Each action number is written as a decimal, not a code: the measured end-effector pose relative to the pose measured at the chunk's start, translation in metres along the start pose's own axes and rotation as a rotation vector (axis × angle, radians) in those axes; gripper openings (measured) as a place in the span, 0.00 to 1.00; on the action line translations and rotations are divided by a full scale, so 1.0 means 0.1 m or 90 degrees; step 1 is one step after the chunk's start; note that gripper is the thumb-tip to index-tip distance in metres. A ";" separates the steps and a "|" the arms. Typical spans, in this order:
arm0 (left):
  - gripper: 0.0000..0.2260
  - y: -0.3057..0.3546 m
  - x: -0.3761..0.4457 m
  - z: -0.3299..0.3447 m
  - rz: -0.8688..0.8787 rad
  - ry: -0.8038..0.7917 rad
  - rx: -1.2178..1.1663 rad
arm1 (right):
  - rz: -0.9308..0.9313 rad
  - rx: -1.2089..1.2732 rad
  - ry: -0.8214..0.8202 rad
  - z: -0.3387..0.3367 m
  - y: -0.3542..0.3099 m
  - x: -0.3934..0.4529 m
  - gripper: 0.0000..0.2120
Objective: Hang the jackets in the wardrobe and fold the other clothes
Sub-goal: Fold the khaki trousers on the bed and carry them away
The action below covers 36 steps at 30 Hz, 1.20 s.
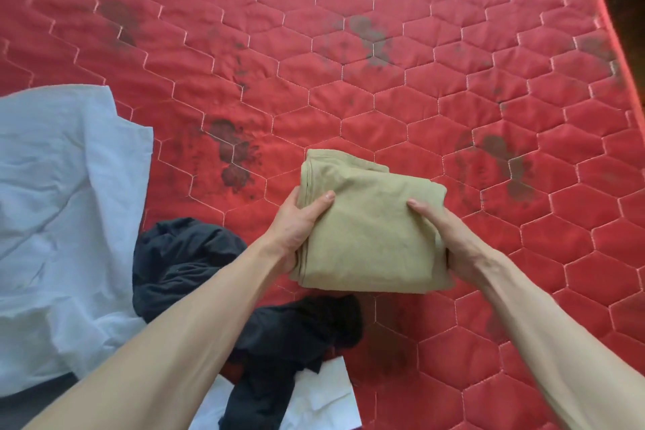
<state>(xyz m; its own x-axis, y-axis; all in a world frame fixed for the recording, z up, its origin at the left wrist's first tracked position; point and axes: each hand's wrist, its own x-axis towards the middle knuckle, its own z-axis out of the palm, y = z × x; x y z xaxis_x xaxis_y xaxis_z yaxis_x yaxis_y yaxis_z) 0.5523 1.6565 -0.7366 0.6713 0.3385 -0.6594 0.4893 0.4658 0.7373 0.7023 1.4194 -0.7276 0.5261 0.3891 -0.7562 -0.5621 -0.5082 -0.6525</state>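
Both hands' grip clamps folded khaki garment (370, 230)

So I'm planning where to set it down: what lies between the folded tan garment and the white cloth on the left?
In the head view, a crumpled dark garment and bare red mattress lie between the folded tan garment and the white cloth.

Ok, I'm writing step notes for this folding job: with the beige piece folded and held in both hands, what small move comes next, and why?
Probably set the folded beige garment down on bare mattress to the right. The left hand and right hand grip its sides, and it looks fully folded. The dark clothes and white cloth lie unfolded at left, so the right side keeps it separate.
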 end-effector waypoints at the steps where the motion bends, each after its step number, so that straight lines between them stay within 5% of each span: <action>1: 0.30 0.09 -0.13 -0.03 0.006 -0.002 0.001 | 0.008 0.015 -0.021 0.04 -0.06 -0.14 0.30; 10: 0.23 0.92 -1.71 -0.37 0.016 -0.010 -0.017 | 0.116 0.153 -0.084 0.47 -0.68 -1.73 0.33; 21: 0.21 1.72 -3.89 -0.78 0.005 0.008 -0.090 | 0.069 0.124 -0.243 1.01 -1.47 -3.85 0.36; 28: 0.16 1.72 -5.34 -1.07 0.055 0.133 -0.128 | -0.012 0.031 -0.336 1.58 -1.73 -4.70 0.20; 36: 0.18 1.45 -7.19 -1.36 0.170 0.388 -0.196 | 0.047 -0.073 -0.526 2.65 -1.73 -5.35 0.29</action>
<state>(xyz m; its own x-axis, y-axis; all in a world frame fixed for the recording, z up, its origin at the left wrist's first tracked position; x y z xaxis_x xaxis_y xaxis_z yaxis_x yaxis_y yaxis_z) 0.0652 1.5919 -0.1753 0.2733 0.8258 -0.4934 0.1129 0.4818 0.8690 0.3491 1.5026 -0.2231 -0.1721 0.7675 -0.6176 -0.4852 -0.6116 -0.6249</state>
